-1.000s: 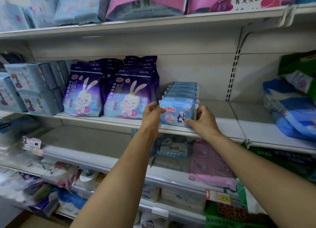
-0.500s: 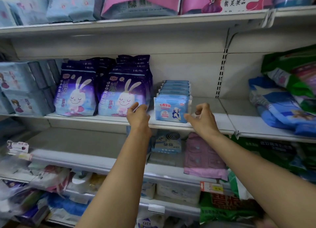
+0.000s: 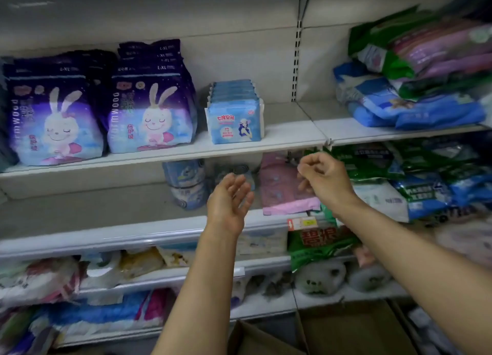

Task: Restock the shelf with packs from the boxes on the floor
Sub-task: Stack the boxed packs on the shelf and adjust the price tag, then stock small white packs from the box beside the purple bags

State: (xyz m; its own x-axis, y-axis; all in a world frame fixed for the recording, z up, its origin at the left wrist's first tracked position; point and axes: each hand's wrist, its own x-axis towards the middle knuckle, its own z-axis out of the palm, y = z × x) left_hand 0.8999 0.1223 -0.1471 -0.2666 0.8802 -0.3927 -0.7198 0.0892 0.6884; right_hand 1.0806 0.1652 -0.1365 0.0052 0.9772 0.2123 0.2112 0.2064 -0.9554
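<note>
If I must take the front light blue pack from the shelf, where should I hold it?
Probably grip the front light blue pack by its two side edges, coming from the front. It stands upright, face forward, with bunny packs close on its left and bare shelf on its right.

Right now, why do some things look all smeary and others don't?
In the head view, the small blue pack in the middle is sharp enough to show its print, while the green and purple bags at the right edge are smeared, and the right hand is a little blurred.
</note>
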